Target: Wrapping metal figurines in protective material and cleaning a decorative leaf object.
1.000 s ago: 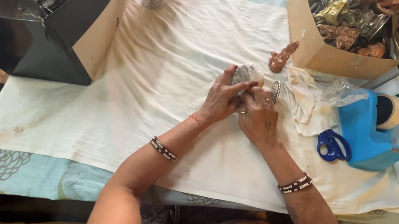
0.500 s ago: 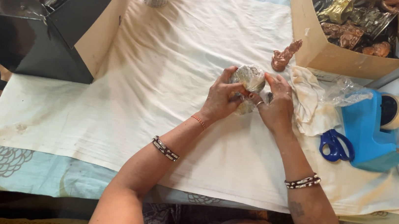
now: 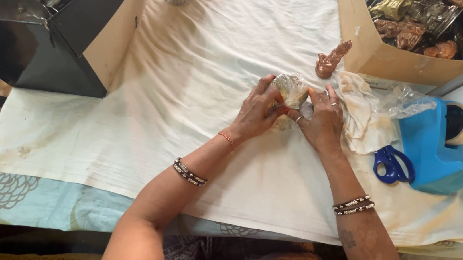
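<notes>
Fingers [image 3: 269,97] of both my hands close around the plastic-wrapped bundle [image 3: 291,89] at mid-bench, just left of the rag [image 3: 359,112]. I judge it small, light, crinkly, slippery; gripping its sides seems safest.

Left hand [image 3: 257,111], right hand [image 3: 320,121] clasp plastic-wrapped object [image 3: 290,90] over white cloth [image 3: 203,70].

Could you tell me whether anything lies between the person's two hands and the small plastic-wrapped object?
Nothing visible does. The left hand and the right hand both grip the plastic-wrapped object directly, over the white cloth. The copper figurine and the crumpled rag lie apart, to the right.
</notes>
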